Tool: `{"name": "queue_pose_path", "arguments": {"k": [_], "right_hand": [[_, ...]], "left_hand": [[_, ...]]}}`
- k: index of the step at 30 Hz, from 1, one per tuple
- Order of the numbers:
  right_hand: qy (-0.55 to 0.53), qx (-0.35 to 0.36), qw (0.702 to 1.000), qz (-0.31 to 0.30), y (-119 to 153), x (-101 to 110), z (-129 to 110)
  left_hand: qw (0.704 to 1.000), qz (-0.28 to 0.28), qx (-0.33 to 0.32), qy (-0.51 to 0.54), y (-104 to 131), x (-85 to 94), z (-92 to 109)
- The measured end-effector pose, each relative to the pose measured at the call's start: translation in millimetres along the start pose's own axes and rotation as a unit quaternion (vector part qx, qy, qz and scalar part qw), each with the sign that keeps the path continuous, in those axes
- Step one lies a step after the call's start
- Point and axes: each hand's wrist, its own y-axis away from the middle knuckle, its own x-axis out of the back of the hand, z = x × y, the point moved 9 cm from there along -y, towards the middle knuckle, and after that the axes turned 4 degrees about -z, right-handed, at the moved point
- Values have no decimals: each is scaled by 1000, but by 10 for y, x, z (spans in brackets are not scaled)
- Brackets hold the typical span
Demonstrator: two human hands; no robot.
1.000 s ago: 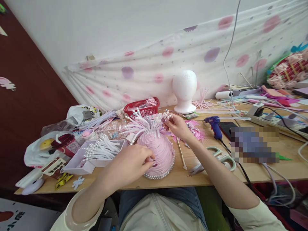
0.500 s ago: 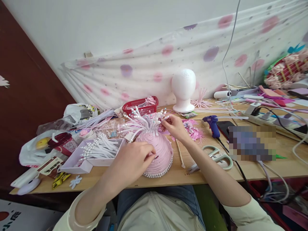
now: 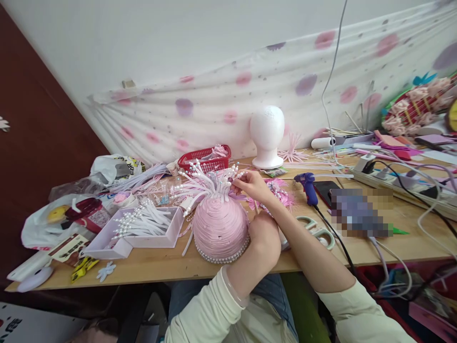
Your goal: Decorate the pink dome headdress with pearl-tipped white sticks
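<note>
In the head view a pink dome (image 3: pixel 219 226), wound with fuzzy cord and edged with pearls, sits near the table's front. A spray of white pearl-tipped stems (image 3: pixel 210 183) fans out from its top. At the right side of that spray, my right hand (image 3: pixel 252 185) pinches one of the pearl-tipped stems. My left hand (image 3: pixel 266 236) reaches under my right forearm, beside the dome's right side; its fingers are hidden. Just above it shows part of a thin wooden stick (image 3: pixel 256 206). Whether the left hand touches the stick, I cannot tell.
Left stands a white box (image 3: pixel 174 236) of pearl-tipped stems. A red basket (image 3: pixel 203 164) and white foam head (image 3: pixel 267 136) are behind. To the right lie scissors (image 3: pixel 323 238), a blue glue gun (image 3: pixel 307 188) with its cord, and a power strip (image 3: pixel 410 188).
My left hand has left the dome's front and crossed right, under my right forearm. My right hand stays at the stems. The whole view has shifted slightly.
</note>
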Motion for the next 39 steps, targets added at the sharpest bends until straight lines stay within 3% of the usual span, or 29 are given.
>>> {"name": "queue_pose_path", "arguments": {"k": [3,7,12,17,19,22,25,28,33,39], "right_hand": [[-13,1,1000,1,4,1,-23],[-19,4,1000,13,23,28,-44],[-4,9,1000,13,32,38,-39],[11,7,1000,19,31,64,1],[17,6,1000,20,36,73,14],[20,18,999,23,43,78,2],[20,31,999,23,49,71,-24],[15,30,999,23,58,61,-51],[6,35,999,18,83,36,-128],[1,44,999,18,85,31,-123]], "left_hand": [[999,12,35,-20,14,45,-96],[999,15,43,-18,252,111,-138],[995,-34,-63,74,816,178,-90],[954,-43,-153,255,1326,373,-281],[930,2,-147,337,1423,519,-507],[904,127,-148,379,1518,815,-861],[892,265,-180,320,1618,1120,-1042],[883,366,-192,225,1680,1327,-1068],[877,413,-200,139,1612,1461,-993],[876,418,-196,138,1520,1507,-1013]]}}
